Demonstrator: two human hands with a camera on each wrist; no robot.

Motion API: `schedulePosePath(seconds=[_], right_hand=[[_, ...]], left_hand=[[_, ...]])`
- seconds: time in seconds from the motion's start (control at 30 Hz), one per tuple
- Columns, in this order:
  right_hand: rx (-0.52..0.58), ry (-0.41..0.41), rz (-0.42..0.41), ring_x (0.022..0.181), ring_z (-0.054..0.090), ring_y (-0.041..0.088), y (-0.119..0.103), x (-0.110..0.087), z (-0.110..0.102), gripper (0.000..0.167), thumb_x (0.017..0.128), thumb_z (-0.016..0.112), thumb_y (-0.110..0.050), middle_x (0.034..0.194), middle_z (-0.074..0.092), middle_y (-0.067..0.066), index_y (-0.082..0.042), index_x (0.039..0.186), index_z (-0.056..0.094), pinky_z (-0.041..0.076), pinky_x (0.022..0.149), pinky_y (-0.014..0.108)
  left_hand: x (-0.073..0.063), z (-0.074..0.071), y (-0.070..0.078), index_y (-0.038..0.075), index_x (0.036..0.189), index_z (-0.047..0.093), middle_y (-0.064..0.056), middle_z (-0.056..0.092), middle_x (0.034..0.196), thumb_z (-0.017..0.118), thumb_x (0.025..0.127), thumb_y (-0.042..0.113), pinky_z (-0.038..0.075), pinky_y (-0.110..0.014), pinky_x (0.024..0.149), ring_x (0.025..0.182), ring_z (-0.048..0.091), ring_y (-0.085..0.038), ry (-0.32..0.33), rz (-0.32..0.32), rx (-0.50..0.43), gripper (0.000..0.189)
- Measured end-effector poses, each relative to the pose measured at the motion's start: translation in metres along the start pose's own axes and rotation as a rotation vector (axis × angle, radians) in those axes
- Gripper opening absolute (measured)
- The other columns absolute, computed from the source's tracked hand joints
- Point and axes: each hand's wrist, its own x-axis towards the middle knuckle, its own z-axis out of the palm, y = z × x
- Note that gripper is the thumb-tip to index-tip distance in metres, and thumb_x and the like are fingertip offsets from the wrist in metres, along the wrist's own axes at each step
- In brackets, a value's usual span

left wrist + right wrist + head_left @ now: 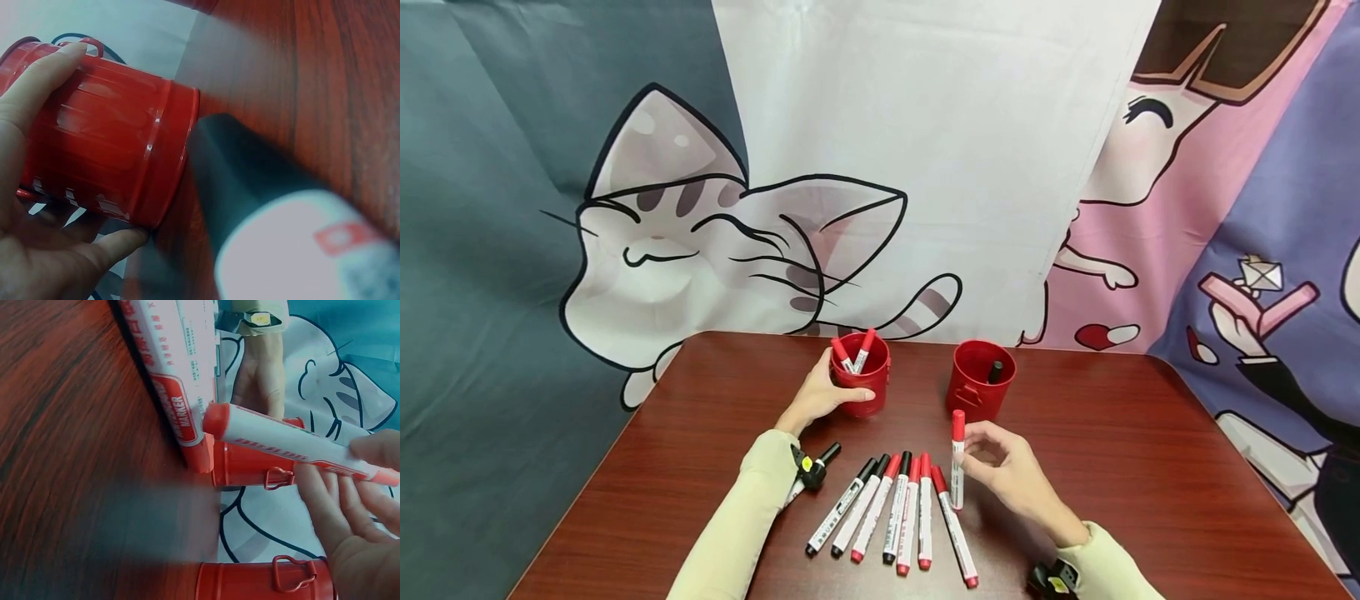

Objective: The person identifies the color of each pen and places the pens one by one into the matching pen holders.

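My left hand (822, 392) grips the side of the left red bucket (862, 398), thumb across its front. Two red-capped markers (865, 348) stand in that bucket. Between thumb and fingertips my right hand (1017, 468) pinches a red-capped marker (958, 458), held upright above the table with its red cap on top. In the right wrist view the held marker (281, 442) shows a white barrel and red ends. The right red bucket (973, 390), just beyond that hand, has a black-capped marker (996, 372) inside.
Several red- and black-capped markers (895, 512) lie side by side on the brown wooden table (655, 467). One black-capped marker (829, 454) is partly hidden under the left wrist. A cartoon-printed cloth (1000, 167) hangs behind the table.
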Motion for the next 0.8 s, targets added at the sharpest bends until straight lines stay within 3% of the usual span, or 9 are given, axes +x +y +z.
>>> schedulePosePath(seconds=[0.23,0.47,0.8], right_hand=[[-0.016,0.031,-0.011,0.081,0.062,0.026,-0.028,-0.001,0.003,0.029,0.079,0.069,-0.002,0.091,0.063,0.014,-0.003,0.107,0.059,0.054,0.072,0.030],[-0.001,0.048,-0.074,0.082,0.062,0.026,-0.033,0.003,0.004,0.030,0.079,0.068,0.001,0.091,0.064,0.017,0.000,0.108,0.058,0.054,0.073,0.029],[-0.060,0.066,-0.137,0.085,0.060,0.020,-0.044,0.014,-0.001,0.031,0.079,0.067,0.003,0.094,0.063,0.014,0.000,0.108,0.058,0.054,0.070,0.029]], left_hand=[[0.000,0.000,0.000,0.030,0.134,0.031,0.008,0.045,0.126,0.086,0.053,0.045,0.045,-0.043,0.091,0.117,0.041,-0.018,-0.008,-0.011,-0.021,0.099],[0.000,-0.001,0.000,0.029,0.133,0.031,0.008,0.046,0.126,0.086,0.053,0.046,0.045,-0.043,0.091,0.117,0.041,-0.018,-0.008,-0.008,-0.038,0.099],[-0.001,0.000,0.000,0.030,0.133,0.031,0.008,0.046,0.126,0.086,0.052,0.046,0.045,-0.043,0.091,0.116,0.042,-0.018,-0.009,-0.018,-0.026,0.099]])
